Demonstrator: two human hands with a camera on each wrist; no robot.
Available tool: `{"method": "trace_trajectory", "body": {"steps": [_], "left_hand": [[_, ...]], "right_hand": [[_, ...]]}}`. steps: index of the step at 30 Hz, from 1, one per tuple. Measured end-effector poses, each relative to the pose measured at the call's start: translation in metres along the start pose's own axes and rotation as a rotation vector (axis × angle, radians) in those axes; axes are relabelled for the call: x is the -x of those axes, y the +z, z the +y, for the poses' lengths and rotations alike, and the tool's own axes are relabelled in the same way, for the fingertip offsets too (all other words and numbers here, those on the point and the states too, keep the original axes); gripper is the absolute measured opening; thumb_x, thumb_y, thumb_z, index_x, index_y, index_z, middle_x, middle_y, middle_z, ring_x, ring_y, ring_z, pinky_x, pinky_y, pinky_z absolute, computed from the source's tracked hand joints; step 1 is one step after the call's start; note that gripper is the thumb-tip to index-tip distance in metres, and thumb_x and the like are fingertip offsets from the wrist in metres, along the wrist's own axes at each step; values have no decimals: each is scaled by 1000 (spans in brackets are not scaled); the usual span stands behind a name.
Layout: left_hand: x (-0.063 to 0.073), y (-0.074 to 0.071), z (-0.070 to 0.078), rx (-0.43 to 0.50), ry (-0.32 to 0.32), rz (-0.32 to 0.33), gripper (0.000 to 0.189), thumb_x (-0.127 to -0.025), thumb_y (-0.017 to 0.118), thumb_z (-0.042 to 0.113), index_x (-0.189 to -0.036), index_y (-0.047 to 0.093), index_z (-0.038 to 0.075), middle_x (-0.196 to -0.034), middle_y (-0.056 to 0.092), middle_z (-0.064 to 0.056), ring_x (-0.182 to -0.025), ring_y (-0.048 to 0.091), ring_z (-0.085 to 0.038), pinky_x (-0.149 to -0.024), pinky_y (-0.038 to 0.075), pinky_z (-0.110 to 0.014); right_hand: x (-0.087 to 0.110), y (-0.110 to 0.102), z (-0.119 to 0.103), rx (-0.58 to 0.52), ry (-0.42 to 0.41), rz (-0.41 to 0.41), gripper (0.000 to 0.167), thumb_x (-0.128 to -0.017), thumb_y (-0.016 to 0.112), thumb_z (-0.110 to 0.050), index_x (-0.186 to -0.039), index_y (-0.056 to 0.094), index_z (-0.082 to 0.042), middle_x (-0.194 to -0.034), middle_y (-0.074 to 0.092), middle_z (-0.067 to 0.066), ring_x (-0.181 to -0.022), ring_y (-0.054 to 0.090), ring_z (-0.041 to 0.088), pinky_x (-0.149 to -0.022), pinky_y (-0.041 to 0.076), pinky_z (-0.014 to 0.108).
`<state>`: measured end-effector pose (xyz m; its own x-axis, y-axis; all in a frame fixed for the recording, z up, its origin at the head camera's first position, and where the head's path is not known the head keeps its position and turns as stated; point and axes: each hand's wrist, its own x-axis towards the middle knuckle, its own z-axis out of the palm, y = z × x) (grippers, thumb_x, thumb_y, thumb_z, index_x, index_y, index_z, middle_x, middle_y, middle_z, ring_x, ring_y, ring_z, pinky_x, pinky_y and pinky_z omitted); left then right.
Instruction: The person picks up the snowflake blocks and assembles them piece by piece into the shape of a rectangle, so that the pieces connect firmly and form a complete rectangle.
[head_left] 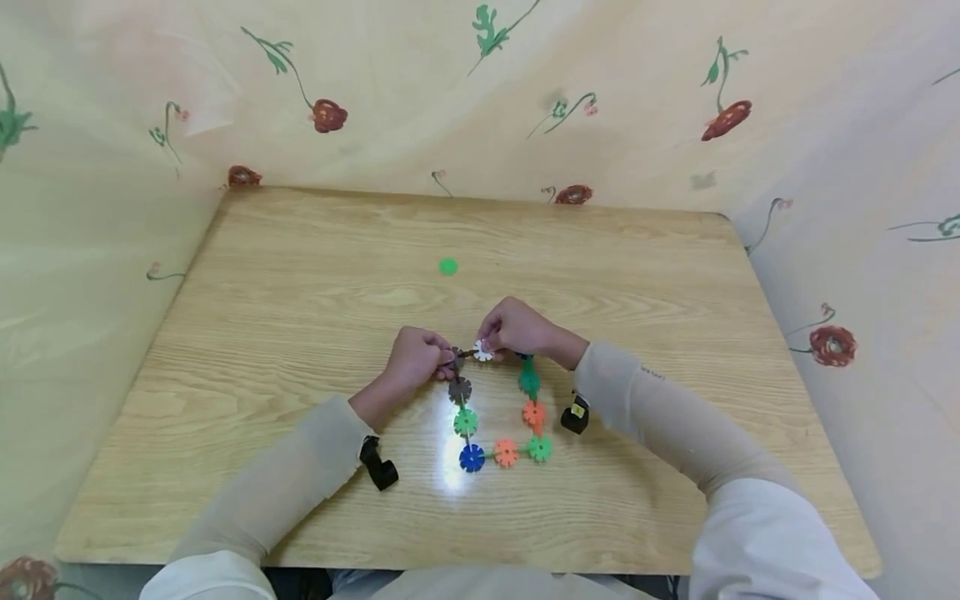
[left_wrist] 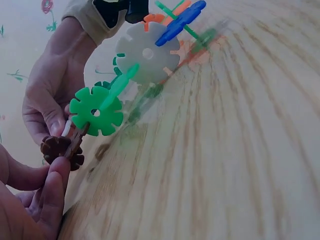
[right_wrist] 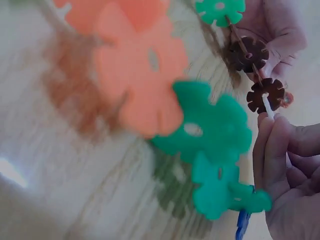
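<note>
A chain of notched plastic snowflake discs in several colours lies on the table in a roughly four-sided loop. In the head view, my left hand (head_left: 415,357) is at its far left corner, pinching a brown disc (right_wrist: 266,95) between thumb and fingers. To its right, my right hand (head_left: 517,327) pinches a white disc (head_left: 482,352). The white disc's edge meets the brown disc in the right wrist view; how deep it sits in the slot cannot be told. Along the left side are another brown disc (head_left: 460,390), a green disc (head_left: 465,422) and a blue disc (head_left: 472,457).
Orange discs (head_left: 506,453) and green discs (head_left: 529,380) form the near and right sides of the loop. A loose green round piece (head_left: 448,267) lies farther back on the wooden table (head_left: 337,275). Flower-patterned cloth (head_left: 420,100) hangs behind and at both sides.
</note>
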<state>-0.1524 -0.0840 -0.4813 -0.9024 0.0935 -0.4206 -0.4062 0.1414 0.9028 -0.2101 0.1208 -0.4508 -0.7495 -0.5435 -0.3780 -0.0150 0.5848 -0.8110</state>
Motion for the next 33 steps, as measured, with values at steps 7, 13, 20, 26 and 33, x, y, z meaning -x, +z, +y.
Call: {"method": "trace_trajectory", "body": {"steps": [7, 13, 20, 26, 33], "left_hand": [[4, -4, 1, -33, 25, -29, 6, -86, 70, -9, -92, 71, -10, -77, 71, -18, -52, 65, -14, -47, 54, -19], [6, -6, 0, -37, 48, -18, 8, -85, 69, -11, -93, 70, -11, -77, 71, -19, -51, 63, -14, -47, 54, -18], [6, -3, -1, -49, 46, -42, 10, -86, 70, -9, -96, 71, -12, -77, 71, -18, -51, 64, -12, -47, 55, -18], [2, 1, -5, -49, 45, -53, 10, -86, 69, -8, -95, 71, -11, -77, 71, -17, -51, 65, -13, -48, 55, -19], [-1, -2, -7, -59, 37, -58, 8, -87, 70, -8, -94, 71, -10, -78, 71, -18, -53, 65, -14, -50, 56, -19]], "right_hand": [[-10, -18, -15, 171, -65, -172, 12, -93, 69, -1, -102, 76, 2, -76, 73, 7, -58, 64, 17, -58, 60, 30], [-53, -35, -32, 427, -173, 5, 27, -98, 59, -3, -124, 68, -1, -87, 71, 11, -66, 62, 20, -61, 56, 31], [-97, -33, -26, 788, -101, 67, 48, -105, 49, -14, -153, 43, -11, -124, 55, 22, -91, 54, 25, -81, 54, 36], [-93, -35, -15, 749, -104, 114, 31, -101, 59, -15, -130, 62, -5, -120, 55, 15, -98, 55, 26, -86, 54, 41], [-85, -31, -12, 697, -167, 28, 50, -93, 63, -12, -142, 56, -9, -111, 53, 15, -92, 50, 25, -76, 48, 37]]}}
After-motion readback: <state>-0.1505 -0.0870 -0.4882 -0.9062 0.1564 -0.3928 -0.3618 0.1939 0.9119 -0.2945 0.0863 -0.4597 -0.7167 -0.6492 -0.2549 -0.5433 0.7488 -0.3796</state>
